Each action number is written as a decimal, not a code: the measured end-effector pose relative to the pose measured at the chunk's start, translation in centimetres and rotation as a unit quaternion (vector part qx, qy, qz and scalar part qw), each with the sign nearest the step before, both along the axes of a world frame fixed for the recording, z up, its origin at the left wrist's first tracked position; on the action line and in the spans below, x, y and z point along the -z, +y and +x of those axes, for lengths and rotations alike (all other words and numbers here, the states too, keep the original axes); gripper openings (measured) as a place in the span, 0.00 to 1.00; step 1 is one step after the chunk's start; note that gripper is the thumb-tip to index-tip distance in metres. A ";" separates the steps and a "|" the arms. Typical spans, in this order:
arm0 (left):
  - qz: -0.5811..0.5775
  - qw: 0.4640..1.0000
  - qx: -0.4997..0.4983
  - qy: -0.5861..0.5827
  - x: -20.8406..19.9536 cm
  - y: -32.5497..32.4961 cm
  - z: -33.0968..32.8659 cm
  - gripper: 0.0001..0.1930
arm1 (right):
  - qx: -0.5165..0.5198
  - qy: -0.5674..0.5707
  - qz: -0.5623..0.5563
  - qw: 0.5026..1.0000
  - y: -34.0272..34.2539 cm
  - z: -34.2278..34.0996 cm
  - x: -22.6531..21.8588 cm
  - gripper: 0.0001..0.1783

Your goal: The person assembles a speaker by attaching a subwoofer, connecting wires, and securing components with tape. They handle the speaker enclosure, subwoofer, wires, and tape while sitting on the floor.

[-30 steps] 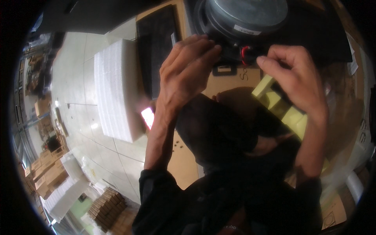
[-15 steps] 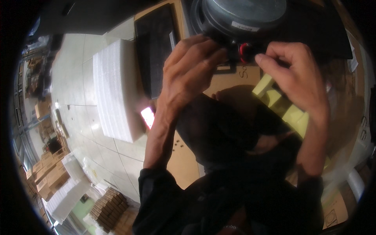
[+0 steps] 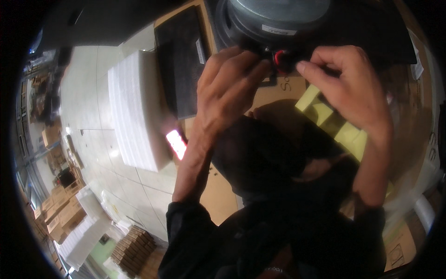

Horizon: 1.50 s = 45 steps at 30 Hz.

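A large round grey metal body (image 3: pixel 283 10) on a black frame, like a loudspeaker driver, sits at the top with a white label on its side. Just below it, a small red curved piece (image 3: pixel 278 57), perhaps a wire, shows between my hands. My left hand (image 3: pixel 230 86) is closed at the driver's lower edge, its fingertips partly hidden against the dark parts. My right hand (image 3: pixel 349 81) is to the right of the red piece, thumb and curled fingers brought together in a pinch. What either hand holds is too dark to make out.
Left of my left hand lie a black panel (image 3: pixel 179 69) and a white foam block (image 3: pixel 134 109). A lit phone (image 3: pixel 176 143) is beside my left forearm. Yellow foam (image 3: pixel 320 113) lies below my right hand, on cardboard. Stacked boxes (image 3: pixel 58 204) stand at the far left.
The driver and red piece appear slightly further left in the view. My left hand shifts a little right relative to them; both hands keep nearly the same closed shape.
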<state>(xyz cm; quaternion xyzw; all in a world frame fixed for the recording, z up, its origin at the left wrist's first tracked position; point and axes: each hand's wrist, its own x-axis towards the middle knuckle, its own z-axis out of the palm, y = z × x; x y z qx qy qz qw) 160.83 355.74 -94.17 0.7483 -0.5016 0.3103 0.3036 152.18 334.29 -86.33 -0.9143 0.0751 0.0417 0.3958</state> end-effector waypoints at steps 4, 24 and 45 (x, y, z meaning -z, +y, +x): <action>0.003 1.000 -0.005 -0.011 0.1 -0.1 -0.1 0.18 | 0.008 0.001 -0.030 1.000 0.1 -0.1 -0.4 0.18; -0.043 0.996 -0.036 0.068 0.2 -0.7 -1.6 0.15 | 0.020 0.007 -0.117 0.993 0.5 0.6 -1.1 0.15; 0.004 0.985 -0.170 -0.008 -0.3 -4.4 -5.5 0.20 | -0.060 -0.048 -0.111 0.991 -6.0 0.1 -1.9 0.13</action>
